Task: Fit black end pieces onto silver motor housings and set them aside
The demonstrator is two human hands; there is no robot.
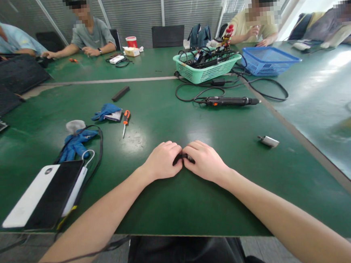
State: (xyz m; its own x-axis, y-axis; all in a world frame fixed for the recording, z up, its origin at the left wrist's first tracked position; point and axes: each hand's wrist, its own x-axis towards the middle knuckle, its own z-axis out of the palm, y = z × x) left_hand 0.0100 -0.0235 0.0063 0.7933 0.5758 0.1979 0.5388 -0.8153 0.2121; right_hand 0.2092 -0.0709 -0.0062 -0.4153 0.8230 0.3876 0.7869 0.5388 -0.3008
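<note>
Close together over the green table (169,205), my left hand (165,160) and my right hand (205,160) grip a small black object (184,156) between them. Only a little of that object shows between the thumbs, so its kind stays unclear. Fingers on both hands are curled round it. Off to the right lies a small silver metal piece (269,141) with a dark tip. Beyond my left hand rests an orange-handled screwdriver (126,118), its shaft pointing back toward me.
Blue gloves (76,144), a black-and-white phone (43,194) and cables lie left. Farther back are a black bar (120,93), an electric screwdriver (230,101) with its cord, a green basket (203,73) of tools and a blue basket (267,63). Several people sit around the table.
</note>
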